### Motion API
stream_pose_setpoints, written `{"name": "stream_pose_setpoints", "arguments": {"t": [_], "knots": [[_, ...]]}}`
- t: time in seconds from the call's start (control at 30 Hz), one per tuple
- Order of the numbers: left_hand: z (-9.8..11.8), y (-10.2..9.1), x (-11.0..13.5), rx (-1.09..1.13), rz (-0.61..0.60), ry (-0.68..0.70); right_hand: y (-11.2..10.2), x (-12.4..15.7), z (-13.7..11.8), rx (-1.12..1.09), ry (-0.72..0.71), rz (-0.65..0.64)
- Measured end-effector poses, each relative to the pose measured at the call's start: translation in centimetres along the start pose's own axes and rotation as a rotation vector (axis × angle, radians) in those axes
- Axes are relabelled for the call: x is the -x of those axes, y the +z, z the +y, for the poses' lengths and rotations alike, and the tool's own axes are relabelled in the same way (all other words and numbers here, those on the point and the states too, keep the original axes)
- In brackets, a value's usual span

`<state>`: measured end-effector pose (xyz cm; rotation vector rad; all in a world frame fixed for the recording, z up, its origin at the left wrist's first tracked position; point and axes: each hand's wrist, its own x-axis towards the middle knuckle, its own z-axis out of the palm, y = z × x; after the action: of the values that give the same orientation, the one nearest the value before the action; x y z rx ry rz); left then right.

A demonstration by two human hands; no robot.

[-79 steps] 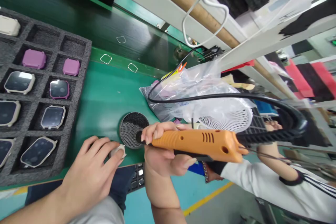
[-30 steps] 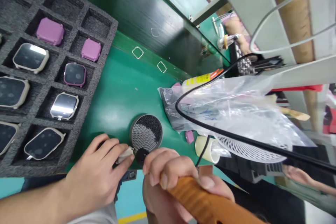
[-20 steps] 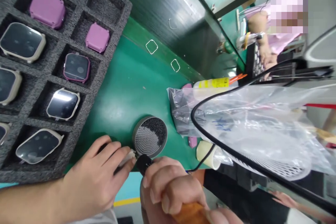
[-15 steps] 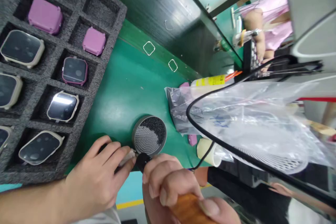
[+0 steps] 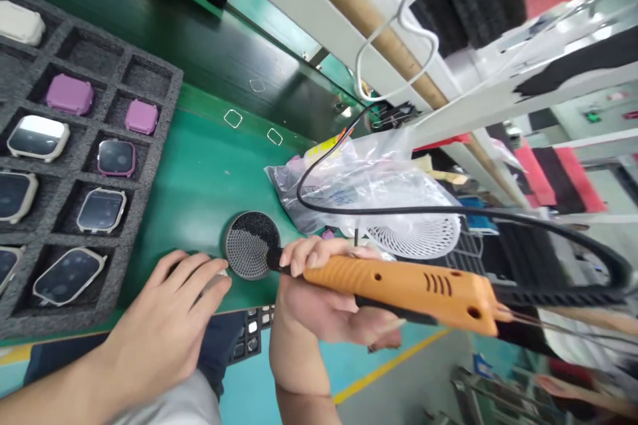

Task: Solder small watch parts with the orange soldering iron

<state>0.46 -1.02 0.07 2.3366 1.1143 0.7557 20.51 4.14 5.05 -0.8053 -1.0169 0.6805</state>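
My right hand (image 5: pixel 326 299) is wrapped round an orange corded hand tool (image 5: pixel 399 285) with vent slots and a black nose. The nose reaches over the right rim of a round grey tin (image 5: pixel 228 239), whose tiny tip is hard to see. Inside the tin are a studded grey bottom and black grains (image 5: pixel 259 226). Left of the tin, my left hand (image 5: pixel 172 305) is closed in a pinch near the bench edge. A small pale bit shows at its fingertips, mostly hidden.
A black foam tray (image 5: pixel 164 119) at left holds watches (image 5: pixel 102 209) and purple watch-shaped cases (image 5: pixel 70 94). Thin white frames (image 5: pixel 233 119) lie on the green bench (image 5: pixel 199 166). To the right are a clear plastic bag (image 5: pixel 369 166), a black cable (image 5: pixel 399 210) and a white fan (image 5: pixel 413 236).
The orange tool has swung so its nose moved from beside my left hand to over the tin. My right hand turned with it. The view has shifted to the right.
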Motion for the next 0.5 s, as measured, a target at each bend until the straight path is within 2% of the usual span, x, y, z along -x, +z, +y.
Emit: {"name": "stream_pose_setpoints", "arguments": {"t": [0.27, 0.5], "knots": [[0.05, 0.17, -0.38, -0.065, 0.033, -0.009, 0.25, 0.34, 0.80, -0.003, 0.069, -0.032], [-0.22, 0.28, -0.23, 0.060, -0.020, -0.031, 0.16, 0.41, 0.76, 0.027, 0.118, -0.023]]}}
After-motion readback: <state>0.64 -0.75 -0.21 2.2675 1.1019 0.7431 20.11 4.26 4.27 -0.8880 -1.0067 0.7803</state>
